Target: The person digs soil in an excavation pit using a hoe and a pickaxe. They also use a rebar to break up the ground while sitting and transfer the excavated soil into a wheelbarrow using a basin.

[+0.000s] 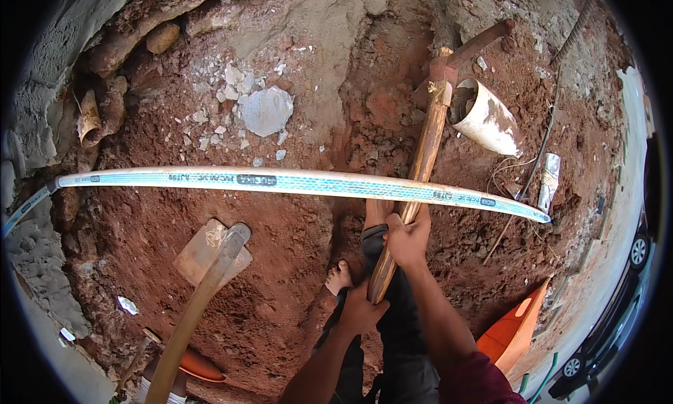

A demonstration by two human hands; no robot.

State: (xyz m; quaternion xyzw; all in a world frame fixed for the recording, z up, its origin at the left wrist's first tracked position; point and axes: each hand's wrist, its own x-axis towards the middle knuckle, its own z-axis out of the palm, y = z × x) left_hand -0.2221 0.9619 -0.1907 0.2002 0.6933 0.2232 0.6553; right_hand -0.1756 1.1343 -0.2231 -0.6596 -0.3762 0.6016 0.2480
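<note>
Both my hands grip the wooden handle of a mattock (423, 148), which slants up and to the right. My left hand (362, 310) is closed round the handle's near end, and my right hand (409, 238) is closed further up it. The mattock's rusty metal head (473, 50) is at the far end, against the reddish soil. A broken white pipe piece (488, 120) lies right beside the head. Across the view runs a long white pipe with a blue pattern (308, 182), passing over the mattock's handle and hiding a strip of it.
On the left lies a hoe (212, 255) with a long wooden handle. White rubble (267, 111) sits beyond the pipe. An orange basin (515, 327) is at right, a brown pan (201, 366) lower left. A rod (540, 155) and a parked car (610, 306) are at right.
</note>
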